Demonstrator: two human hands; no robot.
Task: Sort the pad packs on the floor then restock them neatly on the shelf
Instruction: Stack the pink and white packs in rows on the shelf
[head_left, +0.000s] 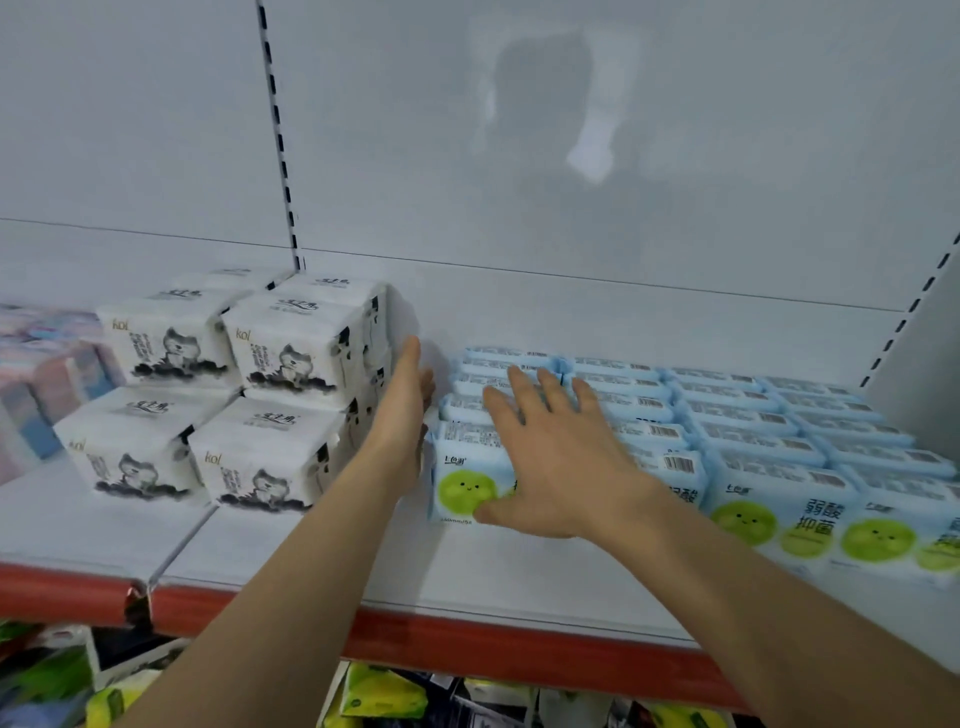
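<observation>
Reaching in over the white shelf (519, 577), both bare arms stretch forward. The right hand (558, 457) lies flat, fingers straight and spread, palm down on the near-left end of the blue pad packs (769, 447), thumb against the front pack's green face. The left hand (402, 410) stands on edge, fingers straight and together, in the gap between those blue rows and the white pad packs (249, 384) stacked two high on the left. Neither hand grips anything. Blurred pink and blue packs (41, 374) sit far left.
</observation>
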